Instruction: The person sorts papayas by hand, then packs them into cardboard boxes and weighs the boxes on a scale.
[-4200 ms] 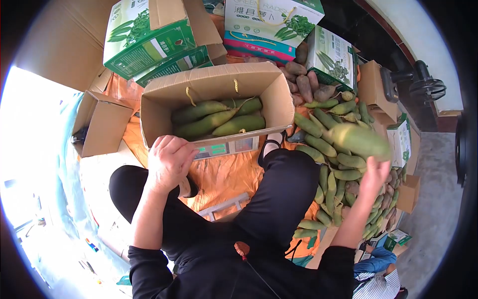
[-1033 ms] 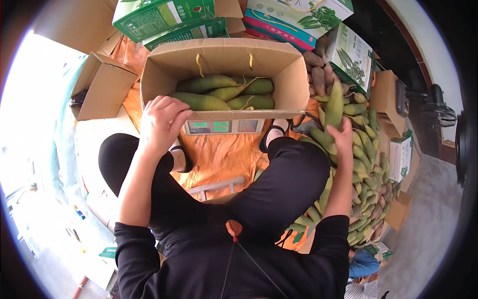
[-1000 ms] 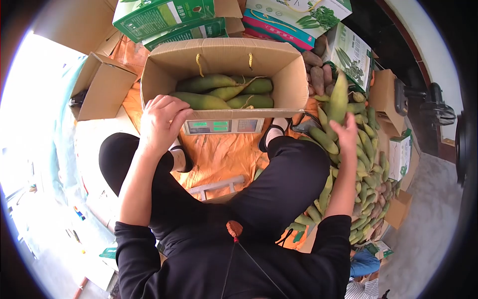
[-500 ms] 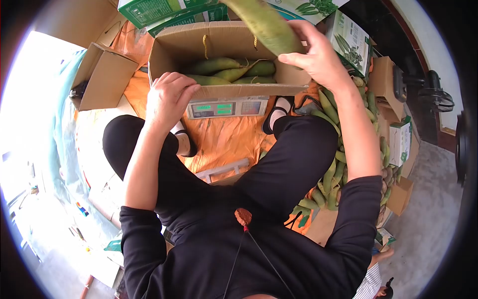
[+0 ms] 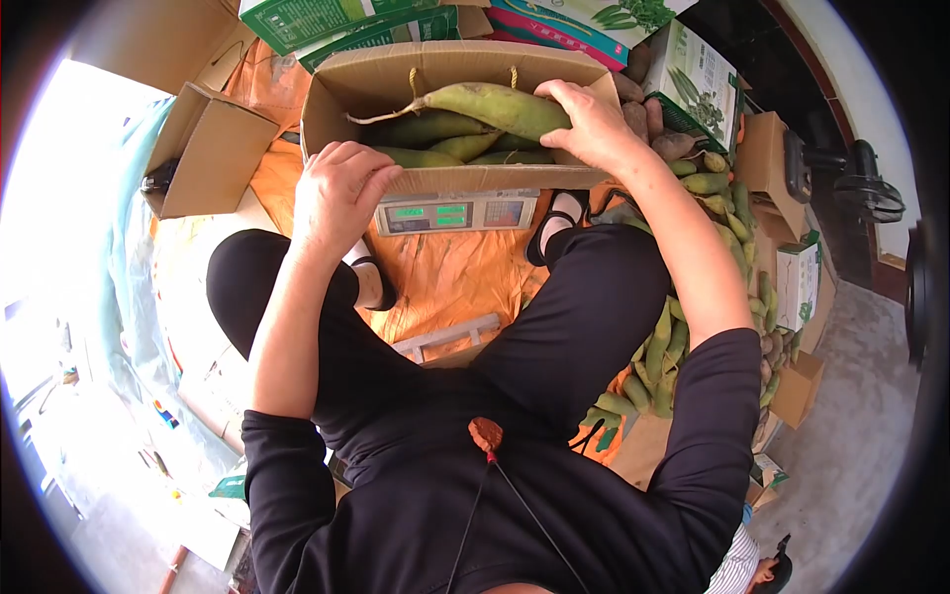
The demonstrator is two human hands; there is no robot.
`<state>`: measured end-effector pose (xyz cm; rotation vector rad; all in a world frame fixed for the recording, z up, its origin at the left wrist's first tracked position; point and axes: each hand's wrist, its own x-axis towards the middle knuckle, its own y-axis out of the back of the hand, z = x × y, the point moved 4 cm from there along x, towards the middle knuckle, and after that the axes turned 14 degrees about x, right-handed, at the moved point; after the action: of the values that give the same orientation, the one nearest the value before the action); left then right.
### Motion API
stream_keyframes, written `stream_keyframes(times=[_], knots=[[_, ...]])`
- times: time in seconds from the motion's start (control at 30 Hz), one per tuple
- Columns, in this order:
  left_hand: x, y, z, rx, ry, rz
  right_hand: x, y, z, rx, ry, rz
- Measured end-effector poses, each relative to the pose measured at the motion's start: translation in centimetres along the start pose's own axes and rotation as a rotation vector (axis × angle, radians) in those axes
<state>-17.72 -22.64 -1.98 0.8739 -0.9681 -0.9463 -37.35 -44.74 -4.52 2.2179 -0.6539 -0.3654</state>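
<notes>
A large green radish (image 5: 485, 105) with a long thin root lies sideways in the mouth of an open cardboard box (image 5: 465, 180). My right hand (image 5: 597, 131) is closed around its thick right end, thumb in front and fingers behind. Below it, several more green radishes (image 5: 421, 129) fill the bottom of the box. At the near left corner, my left hand (image 5: 341, 193) is closed over the box's rim. A digital scale (image 5: 450, 215) with lit green figures shows beneath the box's near side.
A heap of green radishes (image 5: 683, 342) lies beside my right leg, with darker reddish roots (image 5: 673, 147) behind it. Printed green cartons (image 5: 317, 25) stand beyond the box. A small fan (image 5: 866, 183) is at the right. Part of another person (image 5: 737, 559) shows at the lower right.
My right hand has brought the green radish down and left, from above the box's far right corner into its opening. My left hand has stayed on the rim.
</notes>
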Motion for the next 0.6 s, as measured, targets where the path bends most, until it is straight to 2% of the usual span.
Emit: stream_keyframes(times=[0.1, 0.13, 0.2, 0.27, 0.37, 0.47, 0.6], knots=[[0.0, 0.0, 0.0, 0.002, 0.002, 0.007, -0.2, 2.2, -1.1, 0.131, -0.086, -0.001], [0.0, 0.0, -0.1, 0.001, 0.002, 0.005, -0.6, 3.3, -1.2, 0.228, -0.015, 0.075], [-0.1, 0.0, -0.3, -0.003, 0.021, -0.002, -1.7, 5.1, 0.1, 0.401, -0.055, 0.201], [-0.2, 0.0, -0.5, -0.007, 0.033, 0.004, -3.8, 6.9, 1.3, 0.598, 0.038, 0.327], [-0.4, 0.1, -0.8, -0.016, 0.047, 0.02, -8.3, 8.0, 4.9, 0.505, -0.096, 0.529], [-0.4, 0.0, -0.7, -0.02, 0.045, 0.03, -13.8, 4.9, 11.5, 0.607, -0.275, 0.603], [-0.2, 0.1, -0.6, 0.01, 0.038, 0.013, -22.5, -3.8, 21.0, 0.727, -0.548, 0.53]])
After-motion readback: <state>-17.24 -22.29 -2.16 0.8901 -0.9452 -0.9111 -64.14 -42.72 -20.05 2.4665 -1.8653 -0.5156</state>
